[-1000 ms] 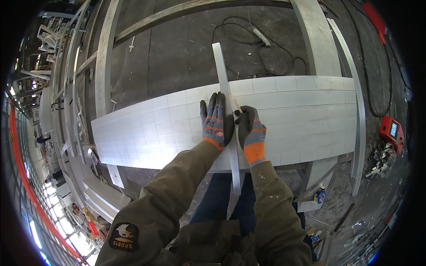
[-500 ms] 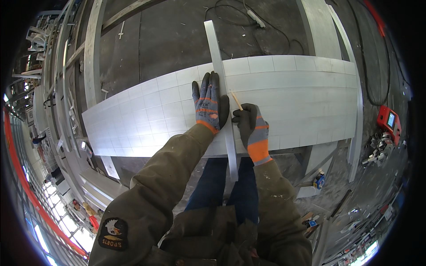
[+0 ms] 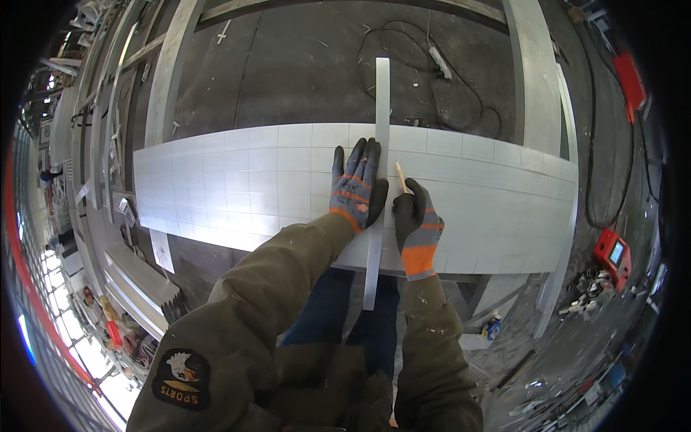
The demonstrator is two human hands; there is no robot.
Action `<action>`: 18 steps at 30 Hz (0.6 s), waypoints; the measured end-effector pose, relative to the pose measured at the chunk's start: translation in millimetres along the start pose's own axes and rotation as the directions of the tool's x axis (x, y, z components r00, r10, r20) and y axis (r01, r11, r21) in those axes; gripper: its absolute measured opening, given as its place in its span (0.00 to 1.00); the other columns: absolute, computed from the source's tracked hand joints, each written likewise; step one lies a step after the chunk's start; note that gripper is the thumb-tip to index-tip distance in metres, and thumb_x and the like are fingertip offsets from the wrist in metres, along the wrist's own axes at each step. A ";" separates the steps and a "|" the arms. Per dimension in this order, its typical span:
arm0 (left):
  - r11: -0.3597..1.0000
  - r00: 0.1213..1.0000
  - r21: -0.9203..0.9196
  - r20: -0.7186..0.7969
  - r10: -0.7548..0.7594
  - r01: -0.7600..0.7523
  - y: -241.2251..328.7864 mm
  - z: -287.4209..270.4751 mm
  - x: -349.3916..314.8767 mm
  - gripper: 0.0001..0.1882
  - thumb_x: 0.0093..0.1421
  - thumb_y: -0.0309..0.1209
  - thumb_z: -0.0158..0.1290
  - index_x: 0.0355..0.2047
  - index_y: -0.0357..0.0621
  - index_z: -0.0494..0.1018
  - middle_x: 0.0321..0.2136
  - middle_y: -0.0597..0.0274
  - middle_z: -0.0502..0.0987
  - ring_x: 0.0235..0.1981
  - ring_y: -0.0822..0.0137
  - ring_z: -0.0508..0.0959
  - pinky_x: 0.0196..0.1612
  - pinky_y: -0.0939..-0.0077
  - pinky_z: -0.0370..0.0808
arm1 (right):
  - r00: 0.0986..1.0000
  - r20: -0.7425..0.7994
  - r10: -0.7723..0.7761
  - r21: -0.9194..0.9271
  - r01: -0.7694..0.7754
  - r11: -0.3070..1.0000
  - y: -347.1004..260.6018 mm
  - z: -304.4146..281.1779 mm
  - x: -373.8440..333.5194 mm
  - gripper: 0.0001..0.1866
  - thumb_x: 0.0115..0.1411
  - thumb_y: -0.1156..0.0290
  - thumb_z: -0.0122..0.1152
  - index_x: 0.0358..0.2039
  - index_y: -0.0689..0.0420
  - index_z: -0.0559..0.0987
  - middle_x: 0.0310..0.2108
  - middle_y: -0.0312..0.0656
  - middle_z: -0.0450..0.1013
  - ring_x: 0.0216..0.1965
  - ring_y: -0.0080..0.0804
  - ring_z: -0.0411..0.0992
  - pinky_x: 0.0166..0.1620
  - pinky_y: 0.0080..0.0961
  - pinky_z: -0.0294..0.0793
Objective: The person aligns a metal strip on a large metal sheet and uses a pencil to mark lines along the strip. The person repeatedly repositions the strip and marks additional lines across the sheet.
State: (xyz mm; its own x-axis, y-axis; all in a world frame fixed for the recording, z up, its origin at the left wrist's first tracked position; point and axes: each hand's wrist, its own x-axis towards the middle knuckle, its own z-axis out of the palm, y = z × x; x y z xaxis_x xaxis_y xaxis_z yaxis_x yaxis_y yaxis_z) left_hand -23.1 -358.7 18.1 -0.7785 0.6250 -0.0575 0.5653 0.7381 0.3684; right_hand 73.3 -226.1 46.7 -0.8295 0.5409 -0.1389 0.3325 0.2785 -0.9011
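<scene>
A long pale metal panel (image 3: 461, 216) lies crosswise before me, with thin grid lines over its left part. Across it runs a narrow metal bar (image 3: 383, 101), its ends reaching past the panel's far and near edges. My left hand (image 3: 354, 189), in a grey and orange glove, lies with fingers stretched out on the panel, its thumb side against the bar's left edge. Just right of the bar, my right hand (image 3: 416, 219) pinches a wooden pencil (image 3: 402, 178), pointing away from me. Whether its tip touches the panel I cannot tell.
Beams (image 3: 533, 79) of a frame run beneath the panel. Beyond it, a cable with a power strip (image 3: 440, 63) lies on the dark floor. To the right are a red device with a screen (image 3: 613, 255) and a blue tape measure (image 3: 492, 327). Stacked metal profiles (image 3: 140, 288) lie at left.
My view has turned, so the panel and bar appear rotated clockwise and lower. Both hands stay beside the bar, and the pencil stays in my right hand.
</scene>
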 end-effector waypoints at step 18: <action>0.999 0.999 -0.030 -0.037 0.008 -0.009 -1.6 2.7 1.1 0.41 0.71 0.42 0.45 0.77 0.31 0.48 0.76 0.43 0.55 0.79 0.48 0.50 0.79 0.38 0.38 | 0.932 0.328 -0.152 -0.612 0.333 0.717 -7.1 -14.9 13.8 0.26 0.61 0.73 0.60 0.61 0.49 0.79 0.35 0.44 0.81 0.39 0.46 0.81 0.43 0.41 0.80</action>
State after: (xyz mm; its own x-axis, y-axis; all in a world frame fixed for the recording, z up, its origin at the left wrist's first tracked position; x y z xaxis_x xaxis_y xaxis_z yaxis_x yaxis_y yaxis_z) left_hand -24.1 -358.5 15.0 -0.7833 0.6212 -0.0206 0.5639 0.7242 0.3970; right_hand 66.1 -208.7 57.3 -0.9712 0.2012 -0.1274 0.2372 0.8655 -0.4411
